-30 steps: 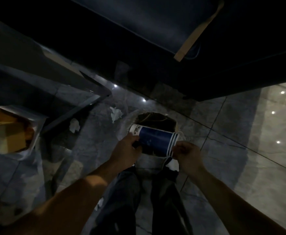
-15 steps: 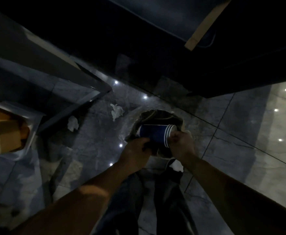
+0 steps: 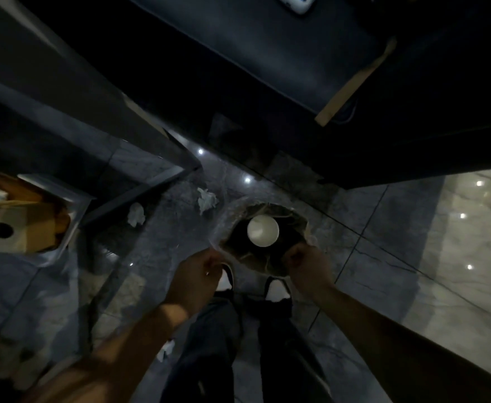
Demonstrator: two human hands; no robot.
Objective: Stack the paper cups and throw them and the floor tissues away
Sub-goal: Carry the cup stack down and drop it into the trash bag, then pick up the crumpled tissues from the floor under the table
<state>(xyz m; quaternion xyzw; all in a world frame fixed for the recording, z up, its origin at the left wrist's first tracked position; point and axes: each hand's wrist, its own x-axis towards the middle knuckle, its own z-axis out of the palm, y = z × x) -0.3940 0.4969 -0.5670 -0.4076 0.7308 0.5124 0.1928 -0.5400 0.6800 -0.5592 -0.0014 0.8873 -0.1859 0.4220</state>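
Observation:
The stacked paper cups (image 3: 263, 230) sit upright inside the lined trash bin (image 3: 304, 226) on the floor, showing only the white inside of the top cup. My left hand (image 3: 199, 271) hovers at the bin's near left rim with its fingers curled and no cup in it. My right hand (image 3: 307, 264) is at the near right rim, also curled and empty. Crumpled white tissues lie on the dark floor: one (image 3: 206, 199) just left of the bin, one (image 3: 136, 214) farther left, and one (image 3: 165, 349) beside my left leg.
A dark table edge with a cardboard box (image 3: 14, 228) juts in at the left. A dark desk or cabinet (image 3: 267, 68) looms behind the bin. My shoes (image 3: 277, 289) stand right in front of the bin. Lighter glossy tiles (image 3: 456, 242) spread to the right.
Both hands held the blue cup stack sideways over the bin; now the stack is out of my hands and inside the bin, and both hands have drawn back to its near rim.

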